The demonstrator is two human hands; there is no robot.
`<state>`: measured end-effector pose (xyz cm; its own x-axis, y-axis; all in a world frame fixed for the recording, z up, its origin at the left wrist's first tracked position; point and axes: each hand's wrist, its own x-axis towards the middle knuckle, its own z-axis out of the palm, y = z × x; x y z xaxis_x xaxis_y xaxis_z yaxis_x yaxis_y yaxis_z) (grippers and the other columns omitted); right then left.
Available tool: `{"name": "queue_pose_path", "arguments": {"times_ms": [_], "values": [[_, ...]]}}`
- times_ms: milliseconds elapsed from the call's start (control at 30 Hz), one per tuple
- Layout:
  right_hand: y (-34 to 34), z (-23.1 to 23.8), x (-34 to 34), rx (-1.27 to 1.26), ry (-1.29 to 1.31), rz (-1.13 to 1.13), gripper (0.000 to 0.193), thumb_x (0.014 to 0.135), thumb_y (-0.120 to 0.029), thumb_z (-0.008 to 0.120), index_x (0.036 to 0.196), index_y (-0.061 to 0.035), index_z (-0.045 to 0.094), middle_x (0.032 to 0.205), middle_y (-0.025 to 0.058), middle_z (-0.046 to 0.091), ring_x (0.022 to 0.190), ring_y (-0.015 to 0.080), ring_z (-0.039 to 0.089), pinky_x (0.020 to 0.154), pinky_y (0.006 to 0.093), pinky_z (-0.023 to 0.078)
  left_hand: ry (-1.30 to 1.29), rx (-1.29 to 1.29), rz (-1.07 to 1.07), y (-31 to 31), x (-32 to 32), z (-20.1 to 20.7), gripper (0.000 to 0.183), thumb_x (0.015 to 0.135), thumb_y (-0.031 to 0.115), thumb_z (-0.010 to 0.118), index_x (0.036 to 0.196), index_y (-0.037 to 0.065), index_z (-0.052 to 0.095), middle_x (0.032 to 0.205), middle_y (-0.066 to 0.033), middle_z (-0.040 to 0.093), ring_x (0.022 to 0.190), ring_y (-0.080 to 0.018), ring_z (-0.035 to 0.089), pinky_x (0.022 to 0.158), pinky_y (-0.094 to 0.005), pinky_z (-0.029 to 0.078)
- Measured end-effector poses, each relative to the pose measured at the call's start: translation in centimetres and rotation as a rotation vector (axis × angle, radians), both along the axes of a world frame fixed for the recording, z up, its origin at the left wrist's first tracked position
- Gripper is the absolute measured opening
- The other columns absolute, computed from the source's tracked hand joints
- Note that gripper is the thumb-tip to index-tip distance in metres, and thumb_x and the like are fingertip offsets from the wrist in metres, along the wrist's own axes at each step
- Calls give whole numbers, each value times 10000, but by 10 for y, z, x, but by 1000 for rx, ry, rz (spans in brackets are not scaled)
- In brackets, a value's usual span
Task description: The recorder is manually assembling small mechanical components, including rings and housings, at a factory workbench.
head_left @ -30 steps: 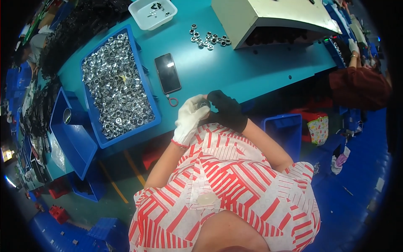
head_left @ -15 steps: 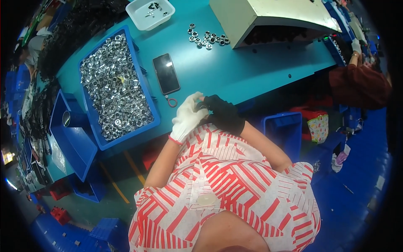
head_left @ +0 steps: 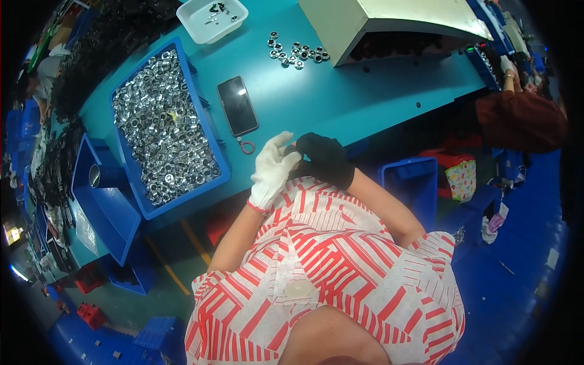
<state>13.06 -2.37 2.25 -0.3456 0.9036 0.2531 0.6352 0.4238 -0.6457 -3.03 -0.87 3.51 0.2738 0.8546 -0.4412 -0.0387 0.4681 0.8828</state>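
My left hand [head_left: 272, 170], in a white knitted glove with a red cuff edge, meets my right hand [head_left: 326, 162], in a black glove, close to my body at the table's near edge. Fingers and thumbs of both are bent together. Whatever small piece lies between them is mostly hidden and too small to name. Left of my hands, a blue crate [head_left: 226, 174] is filled with shiny silver ring-shaped metal parts [head_left: 167, 131]. Further back on the table, several similar metal parts [head_left: 298, 53] lie loose in a cluster.
On the teal table [head_left: 280, 100] lie a dark phone [head_left: 238, 106] with a red loop [head_left: 246, 146] and a white tray [head_left: 210, 33] of small pieces. A cream metal housing [head_left: 340, 27] stands at the back right. Blue bins [head_left: 109, 213] flank me; a co-worker's sleeve [head_left: 517, 121] shows at right.
The whole view has shifted slightly. My left hand's fingers have opened a little from the right hand's, while both hands stay together in the same place.
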Motion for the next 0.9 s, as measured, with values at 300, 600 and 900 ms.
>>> {"name": "queue_pose_path", "arguments": {"times_ms": [300, 600, 900], "values": [[-11, -2, -1, -116, -6, -136, 351, 713, -261, 703, 1001, -126, 556, 966, 60, 582, 818, 249, 616, 657, 345, 491, -203, -243, 43, -2, -6, -4, 506, 807, 19, 578, 1268, -69, 389, 882, -82, 604, 744, -124, 597, 690, -221, 516], [-11, -7, 10, -344, 254, -86, 383, 749, -249, 702, 1071, -89, 569, 923, 58, 588, 807, 198, 600, 682, 324, 490, 101, -162, -169, 19, -3, -9, 294, 877, 93, 511, 1152, -9, 508, 885, -146, 627, 726, -203, 638, 669, -265, 536], [-25, -27, 28, -1277, 1585, -416, 550, 936, -515, 352, 971, -17, 582, 777, 94, 597, 595, 179, 551, 520, 258, 457, -173, -208, -12, -1, -1, -29, 350, 928, 219, 482, 1174, -30, 490, 883, -139, 605, 731, -199, 624, 667, -281, 530]]}}
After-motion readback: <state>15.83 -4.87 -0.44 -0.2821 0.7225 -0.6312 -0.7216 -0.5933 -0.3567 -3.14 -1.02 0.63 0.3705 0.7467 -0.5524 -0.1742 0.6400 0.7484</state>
